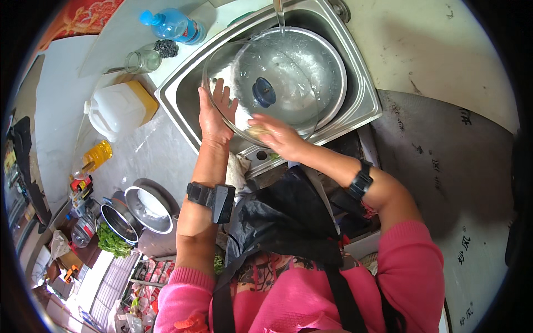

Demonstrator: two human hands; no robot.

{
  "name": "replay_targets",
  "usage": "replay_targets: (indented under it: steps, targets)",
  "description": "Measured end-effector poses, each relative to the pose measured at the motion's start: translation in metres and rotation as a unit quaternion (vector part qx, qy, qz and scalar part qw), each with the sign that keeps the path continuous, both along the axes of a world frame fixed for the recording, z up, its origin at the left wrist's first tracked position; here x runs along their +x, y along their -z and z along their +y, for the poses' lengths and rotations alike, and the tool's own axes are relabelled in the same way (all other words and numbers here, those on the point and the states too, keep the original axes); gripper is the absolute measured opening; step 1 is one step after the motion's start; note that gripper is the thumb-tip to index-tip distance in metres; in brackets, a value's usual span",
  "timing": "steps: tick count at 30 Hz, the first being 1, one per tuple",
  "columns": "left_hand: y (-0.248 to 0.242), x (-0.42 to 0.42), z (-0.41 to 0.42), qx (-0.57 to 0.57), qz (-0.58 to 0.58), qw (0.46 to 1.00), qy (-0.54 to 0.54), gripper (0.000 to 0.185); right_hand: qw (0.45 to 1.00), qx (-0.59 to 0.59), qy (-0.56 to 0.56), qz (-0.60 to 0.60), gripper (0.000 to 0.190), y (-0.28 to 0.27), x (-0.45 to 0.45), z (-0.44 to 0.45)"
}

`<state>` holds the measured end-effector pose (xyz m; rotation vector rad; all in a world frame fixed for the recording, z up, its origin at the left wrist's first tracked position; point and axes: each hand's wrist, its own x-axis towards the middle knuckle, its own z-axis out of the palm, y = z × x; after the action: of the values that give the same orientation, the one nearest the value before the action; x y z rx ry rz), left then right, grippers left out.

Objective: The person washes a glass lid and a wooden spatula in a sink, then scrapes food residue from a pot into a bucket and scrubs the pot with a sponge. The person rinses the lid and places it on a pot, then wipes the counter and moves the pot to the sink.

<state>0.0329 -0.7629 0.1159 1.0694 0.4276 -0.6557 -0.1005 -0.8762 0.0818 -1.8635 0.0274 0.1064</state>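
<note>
A clear glass pot lid [287, 98] with a dark blue knob [264, 92] is tilted over a stainless steel sink [183, 85]. My left hand [217, 114] supports its left edge, with spread fingers seen through the glass. At the lid's near edge, my right hand [277, 135] presses a small yellowish scrubbing pad [257, 131], mostly covered by the fingers. Beneath the lid, a round metal basin [343, 79] full of water sits in the sink. Water runs into it from the faucet [279, 10].
Left of the sink stand a blue plastic bottle [179, 27], a glass jar [143, 61], a dark scouring ball [166, 48] and a white jug [118, 108]. Farther down are a yellow oil bottle [98, 156], a metal bowl [148, 209], a pot [120, 222] and leafy greens [113, 241].
</note>
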Motion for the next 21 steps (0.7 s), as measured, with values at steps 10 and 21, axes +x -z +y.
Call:
replay_targets:
  steps: [10, 21]
  targets:
    - [-0.013, -0.023, -0.079, -0.077, -0.129, 0.988, -0.023, 0.070, 0.974, -0.127, 0.143, 0.122, 0.044, -0.066, 0.002, -0.056]
    - [0.043, -0.050, -0.001, 0.108, 0.072, 0.986, 0.107, 0.075, 0.909, 0.261, 0.289, 0.151, 0.032, -0.133, 0.000, -0.136]
